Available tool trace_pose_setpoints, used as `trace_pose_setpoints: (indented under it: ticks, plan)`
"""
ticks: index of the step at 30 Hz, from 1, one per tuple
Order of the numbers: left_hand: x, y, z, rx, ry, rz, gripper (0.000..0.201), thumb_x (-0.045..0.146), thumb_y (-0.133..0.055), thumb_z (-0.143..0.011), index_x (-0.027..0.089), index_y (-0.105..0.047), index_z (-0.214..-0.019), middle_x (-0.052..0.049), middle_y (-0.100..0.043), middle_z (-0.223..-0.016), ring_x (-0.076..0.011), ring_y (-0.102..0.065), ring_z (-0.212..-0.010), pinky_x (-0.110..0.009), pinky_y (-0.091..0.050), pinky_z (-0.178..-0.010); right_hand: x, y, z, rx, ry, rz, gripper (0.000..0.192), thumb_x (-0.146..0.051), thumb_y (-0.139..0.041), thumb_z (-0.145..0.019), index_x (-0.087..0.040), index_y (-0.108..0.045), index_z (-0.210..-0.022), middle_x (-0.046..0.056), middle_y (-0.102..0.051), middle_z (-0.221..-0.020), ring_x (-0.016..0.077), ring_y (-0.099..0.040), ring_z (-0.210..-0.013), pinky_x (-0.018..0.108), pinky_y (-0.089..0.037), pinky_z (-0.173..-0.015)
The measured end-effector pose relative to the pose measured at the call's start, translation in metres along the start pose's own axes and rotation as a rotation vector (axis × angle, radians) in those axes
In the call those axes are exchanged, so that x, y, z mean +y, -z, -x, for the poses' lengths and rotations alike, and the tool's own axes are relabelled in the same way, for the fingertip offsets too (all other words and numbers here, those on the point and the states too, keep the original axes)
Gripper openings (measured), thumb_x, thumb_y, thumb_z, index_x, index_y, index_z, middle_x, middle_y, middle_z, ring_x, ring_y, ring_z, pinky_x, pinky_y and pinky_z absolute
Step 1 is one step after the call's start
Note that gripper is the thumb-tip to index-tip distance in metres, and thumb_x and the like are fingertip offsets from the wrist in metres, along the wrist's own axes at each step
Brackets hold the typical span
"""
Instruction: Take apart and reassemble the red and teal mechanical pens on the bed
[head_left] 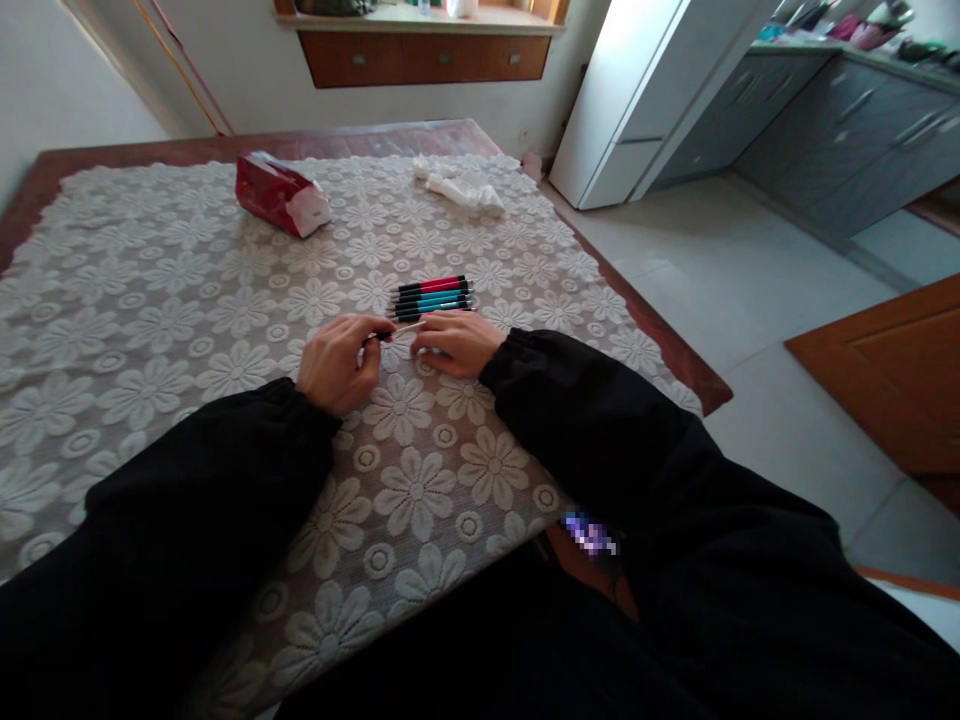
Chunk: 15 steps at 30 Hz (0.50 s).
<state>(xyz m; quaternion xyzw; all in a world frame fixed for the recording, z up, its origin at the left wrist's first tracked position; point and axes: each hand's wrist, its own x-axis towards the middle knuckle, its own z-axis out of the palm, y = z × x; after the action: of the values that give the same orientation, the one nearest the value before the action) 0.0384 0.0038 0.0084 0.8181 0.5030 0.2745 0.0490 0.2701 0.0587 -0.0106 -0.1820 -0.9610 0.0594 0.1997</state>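
Note:
My left hand [339,360] and my right hand [457,342] meet over the lace tablecloth [150,330], both gripping one slim pen [397,331] that lies between them; its dark end is in the left fingers, its pale barrel in the right. Just beyond the fingertips several pens [433,297] lie side by side in a row, red and teal with black grips. Black sleeves cover both arms.
A red tissue pack [279,194] lies at the table's far left-middle, and a crumpled white tissue [461,186] at the far right. The wooden table edge [675,350] runs along the right. Beyond are a white fridge [637,100] and grey cabinets [847,130].

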Motion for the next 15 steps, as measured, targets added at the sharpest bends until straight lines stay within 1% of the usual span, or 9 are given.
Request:
trace_pose_setpoints:
  ticks: [3, 5, 8, 12, 13, 15]
  plan:
    - [-0.0005, 0.0000, -0.0003, -0.027, 0.008, 0.005, 0.029, 0.016, -0.046, -0.089, 0.021, -0.067, -0.108, -0.004, -0.074, -0.097, -0.0223, -0.065, -0.087, -0.036, -0.050, -0.082, 0.0032, -0.0039, -0.0005, -0.008, 0.001, -0.039, 0.022, -0.026, -0.045, -0.102, -0.018, -0.065, -0.096, 0.007, -0.063, -0.098, 0.0186, -0.055, -0.093, 0.031, -0.042, -0.084]
    - [-0.0010, -0.0001, -0.0003, -0.038, 0.018, 0.013, 0.028, 0.016, -0.046, -0.089, 0.020, -0.066, -0.108, -0.004, -0.074, -0.094, -0.0212, -0.065, -0.082, -0.034, -0.049, -0.078, 0.0046, -0.0042, -0.0004, -0.007, -0.011, -0.030, 0.021, -0.025, -0.045, -0.102, -0.018, -0.064, -0.098, 0.007, -0.062, -0.098, 0.0187, -0.054, -0.093, 0.031, -0.041, -0.083]
    - [-0.0012, -0.0001, -0.0001, -0.042, 0.047, 0.017, 0.028, 0.017, -0.046, -0.090, 0.020, -0.065, -0.110, -0.003, -0.074, -0.093, -0.0202, -0.064, -0.079, -0.032, -0.048, -0.073, 0.0044, -0.0007, -0.0005, -0.021, -0.019, 0.030, 0.019, -0.029, -0.049, -0.101, -0.017, -0.063, -0.100, 0.007, -0.061, -0.098, 0.0200, -0.052, -0.094, 0.032, -0.040, -0.084]
    - [-0.0004, 0.0006, 0.0001, -0.048, 0.073, 0.017, 0.027, 0.019, -0.047, -0.089, 0.021, -0.064, -0.109, -0.004, -0.073, -0.091, -0.0195, -0.063, -0.074, -0.031, -0.046, -0.069, 0.0019, 0.0031, -0.0015, -0.048, -0.091, 0.095, 0.020, -0.029, -0.050, -0.101, -0.017, -0.062, -0.091, 0.008, -0.061, -0.096, 0.0206, -0.051, -0.093, 0.032, -0.039, -0.083]
    - [-0.0002, 0.0008, 0.0001, -0.051, 0.078, 0.013, 0.026, 0.020, -0.047, -0.089, 0.021, -0.064, -0.108, -0.004, -0.073, -0.090, -0.0193, -0.062, -0.073, -0.031, -0.046, -0.069, 0.0014, 0.0033, -0.0017, -0.034, -0.118, 0.080, 0.020, -0.028, -0.049, -0.101, -0.017, -0.062, -0.091, 0.008, -0.061, -0.095, 0.0201, -0.052, -0.092, 0.032, -0.039, -0.082]
    - [-0.0002, 0.0010, 0.0001, -0.057, 0.089, 0.001, 0.025, 0.022, -0.047, -0.089, 0.021, -0.065, -0.107, -0.004, -0.072, -0.089, -0.0191, -0.062, -0.071, -0.031, -0.046, -0.068, 0.0012, 0.0031, -0.0020, 0.039, -0.205, 0.000, 0.018, -0.027, -0.048, -0.101, -0.018, -0.060, -0.093, 0.005, -0.062, -0.092, 0.0181, -0.053, -0.087, 0.029, -0.039, -0.079]
